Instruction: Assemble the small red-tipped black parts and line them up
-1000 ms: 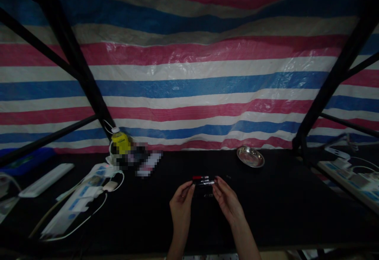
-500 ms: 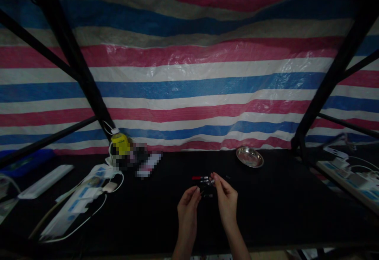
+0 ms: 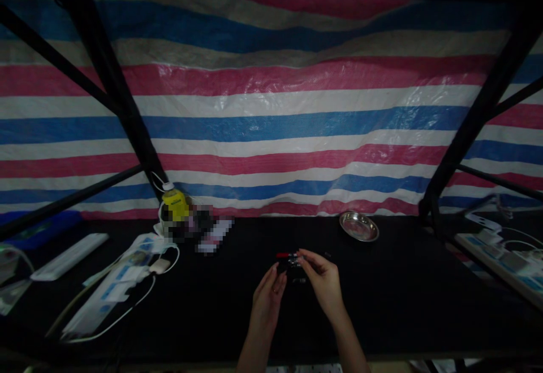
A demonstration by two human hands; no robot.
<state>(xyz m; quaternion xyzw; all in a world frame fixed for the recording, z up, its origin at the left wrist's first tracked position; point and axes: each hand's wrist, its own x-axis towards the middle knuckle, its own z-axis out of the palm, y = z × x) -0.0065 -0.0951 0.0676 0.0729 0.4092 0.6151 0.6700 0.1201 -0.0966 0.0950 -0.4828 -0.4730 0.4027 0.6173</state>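
Above the black tabletop, the fingers of my left hand [image 3: 267, 295] are bent close together around something dark that I cannot make out. My right hand [image 3: 324, 278] pinches a small shiny piece [image 3: 296, 262] between thumb and fingertips, just right of the left fingertips. A slim red object with a silvery end [image 3: 286, 255] lies right behind the fingers. Below the pinch is a small clear or metallic part [image 3: 299, 280]. Another tiny dark part [image 3: 327, 254] rests behind my right hand.
A round metal dish [image 3: 359, 227] stands at the back right. To the left are power strips [image 3: 112, 285] with white cables, a yellow-labelled bottle [image 3: 175, 204] and a pixelated flat item [image 3: 215, 236]. Black frame posts [image 3: 449, 152] flank a striped sheet [image 3: 288, 129]. More plugs [image 3: 509, 254] sit far right.
My left hand has shifted slightly left and its fingers have turned upward. The right fingertips have moved a little left, toward the red object. The view has shifted slightly.
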